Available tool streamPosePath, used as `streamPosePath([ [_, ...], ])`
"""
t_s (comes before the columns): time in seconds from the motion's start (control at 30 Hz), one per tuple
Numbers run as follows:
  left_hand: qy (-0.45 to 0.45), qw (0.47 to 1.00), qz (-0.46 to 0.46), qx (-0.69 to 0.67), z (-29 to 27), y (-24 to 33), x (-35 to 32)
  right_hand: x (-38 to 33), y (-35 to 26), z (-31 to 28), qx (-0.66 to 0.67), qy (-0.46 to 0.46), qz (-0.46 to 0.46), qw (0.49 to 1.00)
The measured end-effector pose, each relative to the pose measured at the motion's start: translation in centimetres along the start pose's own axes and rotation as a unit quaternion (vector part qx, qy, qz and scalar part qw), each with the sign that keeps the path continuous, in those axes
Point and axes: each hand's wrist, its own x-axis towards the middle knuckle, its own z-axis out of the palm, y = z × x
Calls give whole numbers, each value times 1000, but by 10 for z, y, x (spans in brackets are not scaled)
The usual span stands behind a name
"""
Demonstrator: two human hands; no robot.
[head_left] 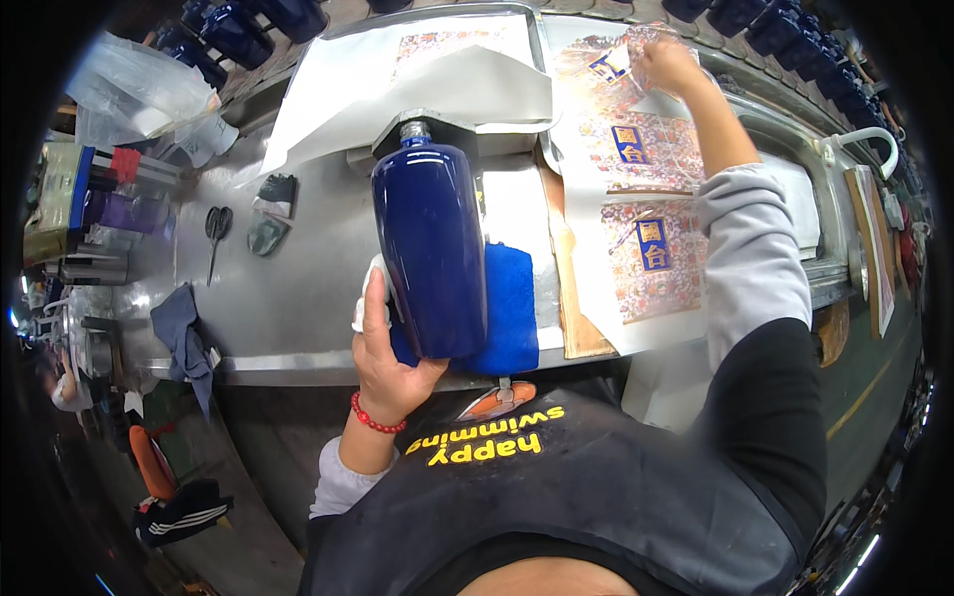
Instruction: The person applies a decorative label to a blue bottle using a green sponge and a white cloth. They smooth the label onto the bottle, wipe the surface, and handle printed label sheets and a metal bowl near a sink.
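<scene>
A glossy dark blue bottle [429, 248] with a bare ringed neck leans over the front of the metal bench, its neck pointing away from me. My left hand [390, 370] is closed around its lower end, the thumb along the left side; the other fingers are mostly hidden. Something white, like a cloth [360, 310], shows beside the thumb. Under the bottle lies a blue towel [514, 308]. At the far right my right hand [668, 66] pinches a patterned decal [608, 72] with a blue label, lifted and slightly curled. Flat below it is a decal sheet [651, 263] with similar prints.
Black scissors [216, 233] and a small dark pouch-like item [270, 217] lie left on the bench. A grey rag [184, 338] hangs over the front edge. White paper [338, 74] lies in a tray at the back. A sink with a white faucet [874, 144] stands right.
</scene>
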Motion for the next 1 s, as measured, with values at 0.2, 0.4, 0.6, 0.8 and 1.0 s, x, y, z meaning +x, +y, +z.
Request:
streamPosePath([
  [0.2, -57, 998, 25, 23, -12, -1, 7, 22, 7, -80, 17, -28, -47, 998],
  [0.4, -29, 985, 73, 156, -17, 6, 9, -6, -40, -210, 13, -83, -40, 996],
  [0.6, -13, 981, 117, 157, -17, 17, 18, -43, -63, -283, 81, -115, 23, 990],
  [0.8, -21, 995, 40, 83, -29, 32, 22, -56, -46, -290, 156, -104, 16, 982],
  [1.0, 13, 999, 24, 16, -38, 41, 33, -40, -21, -272, 128, -125, -70, 981],
])
